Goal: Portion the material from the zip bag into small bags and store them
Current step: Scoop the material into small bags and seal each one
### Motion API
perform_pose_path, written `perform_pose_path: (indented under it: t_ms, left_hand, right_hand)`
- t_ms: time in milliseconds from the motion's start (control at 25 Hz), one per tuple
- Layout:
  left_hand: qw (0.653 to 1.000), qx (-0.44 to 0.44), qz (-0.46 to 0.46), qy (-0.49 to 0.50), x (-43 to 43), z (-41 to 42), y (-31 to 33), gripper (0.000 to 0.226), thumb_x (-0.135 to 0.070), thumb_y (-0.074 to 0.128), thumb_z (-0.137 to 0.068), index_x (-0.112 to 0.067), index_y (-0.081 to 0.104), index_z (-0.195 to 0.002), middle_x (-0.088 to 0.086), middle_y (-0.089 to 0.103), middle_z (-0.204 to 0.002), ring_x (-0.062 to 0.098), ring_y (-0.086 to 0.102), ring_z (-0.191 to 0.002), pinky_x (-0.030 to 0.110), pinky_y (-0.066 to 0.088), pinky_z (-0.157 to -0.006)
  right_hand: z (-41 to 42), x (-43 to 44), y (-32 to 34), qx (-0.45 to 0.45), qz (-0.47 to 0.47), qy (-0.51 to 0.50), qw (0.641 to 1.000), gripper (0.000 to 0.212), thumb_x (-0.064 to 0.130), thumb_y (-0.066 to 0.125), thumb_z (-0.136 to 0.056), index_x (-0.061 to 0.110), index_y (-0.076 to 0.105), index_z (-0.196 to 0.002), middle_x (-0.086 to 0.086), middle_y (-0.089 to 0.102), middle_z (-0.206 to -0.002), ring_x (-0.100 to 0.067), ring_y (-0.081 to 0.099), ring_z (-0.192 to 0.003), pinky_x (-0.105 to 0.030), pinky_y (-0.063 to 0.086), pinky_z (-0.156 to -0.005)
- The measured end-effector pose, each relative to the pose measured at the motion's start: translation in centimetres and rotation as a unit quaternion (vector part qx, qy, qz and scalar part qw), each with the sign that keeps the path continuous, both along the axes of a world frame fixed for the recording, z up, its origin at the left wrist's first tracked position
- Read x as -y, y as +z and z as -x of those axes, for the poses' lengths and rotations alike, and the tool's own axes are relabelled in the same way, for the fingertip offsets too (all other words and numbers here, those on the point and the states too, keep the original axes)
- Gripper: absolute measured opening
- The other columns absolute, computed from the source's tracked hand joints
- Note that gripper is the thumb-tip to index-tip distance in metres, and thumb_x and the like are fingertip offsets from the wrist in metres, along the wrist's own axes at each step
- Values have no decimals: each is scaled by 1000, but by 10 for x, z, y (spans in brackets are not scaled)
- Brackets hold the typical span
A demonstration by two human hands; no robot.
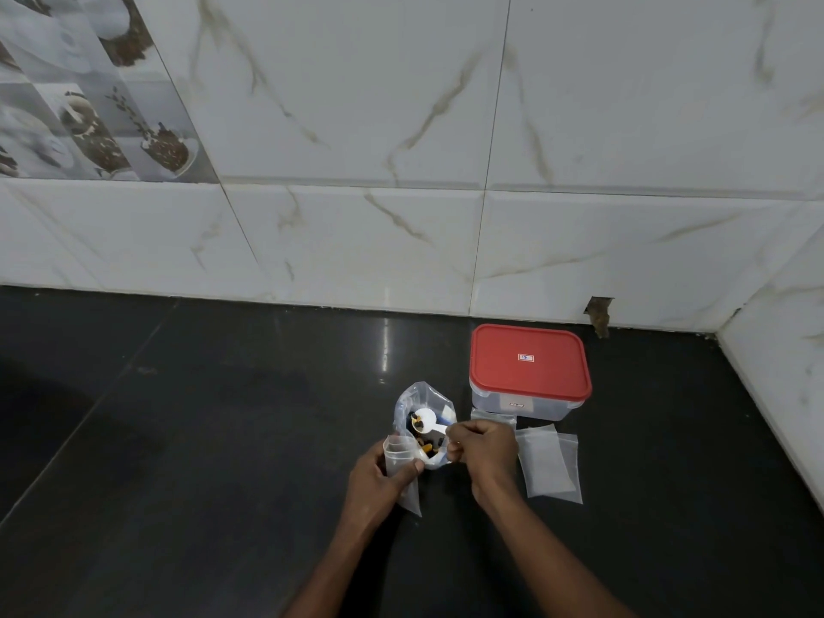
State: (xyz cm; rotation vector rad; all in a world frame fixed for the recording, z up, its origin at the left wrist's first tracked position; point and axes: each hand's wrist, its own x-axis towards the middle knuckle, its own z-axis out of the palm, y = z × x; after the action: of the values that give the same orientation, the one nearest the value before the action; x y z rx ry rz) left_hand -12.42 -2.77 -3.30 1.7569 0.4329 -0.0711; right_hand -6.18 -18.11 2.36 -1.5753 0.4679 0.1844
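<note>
My left grip (379, 479) is curled round a small clear plastic bag (399, 459), holding it against the near-left side of the open clear zip bag (423, 394) on the black counter (223, 439). My right grip (484, 448) pinches the handle of a white plastic spoon (423, 419). The spoon's bowl sits in the zip bag's mouth, just far-left of that grip.

Red lid (530, 362), white spoon (424, 418), black counter (223, 417), white veined tiles (356, 104).
</note>
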Motion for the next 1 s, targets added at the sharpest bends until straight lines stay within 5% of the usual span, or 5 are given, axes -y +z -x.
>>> perform_pose_path:
  t_ms: [120,240,400,480,1000]
  left_hand:
    - [999,6,-31,4,1,-2,7,32,-22,83,-78,-36,70,-103,-13,77,-98,0,72,-92,29,58,-86]
    - [999,9,-47,5,-1,-5,8,38,-29,85,-75,-37,68,-108,-13,76,-101,0,70,-94,25,57,-84]
    - [999,1,-53,8,-1,-6,6,48,-34,87,-70,-28,68,-114,-8,77,-101,3,72,-93,28,59,-83]
    - [998,4,-57,17,3,-6,9,43,-28,88,-71,-26,69,-109,-7,77,-95,0,72,-86,20,58,-76]
    - [998,-10,-59,34,2,-7,6,58,-33,90,-66,-25,66,-119,-6,74,-105,6,71,-94,25,59,-81]
  right_hand:
    - [7,2,13,64,15,31,997,12,-4,66,-80,1,73,-72,-16,67,-60,-19,59,-49,-30,55,-52]
    - [20,5,12,200,164,106,960,10,7,69,-81,13,75,-76,2,69,-65,-10,64,-58,-25,55,-56]
    - [41,8,-14,447,421,228,755,10,12,75,-77,16,70,-85,3,64,-83,-6,59,-69,-17,48,-60]
    - [49,11,-24,512,451,243,690,11,10,72,-79,14,68,-88,0,62,-84,-11,59,-70,-22,49,-57]
    - [48,20,-29,579,444,229,645,15,11,62,-89,6,70,-100,-8,69,-91,-16,66,-78,-26,56,-64]
